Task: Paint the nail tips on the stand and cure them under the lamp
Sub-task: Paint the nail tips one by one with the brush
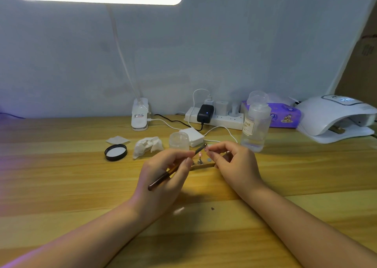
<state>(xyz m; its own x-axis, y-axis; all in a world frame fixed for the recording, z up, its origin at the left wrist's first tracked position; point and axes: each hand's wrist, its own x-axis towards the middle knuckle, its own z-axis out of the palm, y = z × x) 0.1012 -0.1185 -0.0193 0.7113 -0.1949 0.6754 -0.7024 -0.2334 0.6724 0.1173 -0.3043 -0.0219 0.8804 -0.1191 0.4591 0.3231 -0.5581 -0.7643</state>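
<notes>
- Above the middle of the wooden tabletop (61, 186), both hands are raised just over the stand (203, 165), and that makes sense: lifting the work clear gives the brush a free angle.
- The left hand (163, 178) has its grip closed round the nail brush (175, 166), pen-fashion, fingers near the working end for control.
- The brush's long axis runs diagonally: its dark butt end points near and left, and its bristle end points far and right, up toward the other hand.
- The right hand (234, 161) pinches a small nail tip (206, 148) between thumb and fingertip, presenting it to the bristles; the two meet or nearly meet, too small to tell which.
- Which way the tip's own length runs I cannot make out.
- Below and between the hands, the stand lies left to right, with a pink-tipped holder (200, 158) upright on it.
- My read: painting is under way, one tip at a time, with curing to come.
- The curing lamp (334, 117) waits far right, mouth toward the near side; something lies inside, unclear what.
- Within easy reach just beyond the hands: an open clear jar (179, 141), its black lid (115, 152) to the left, a crumpled tissue (148, 145), and a liquid bottle (255, 127) to the right.
</notes>
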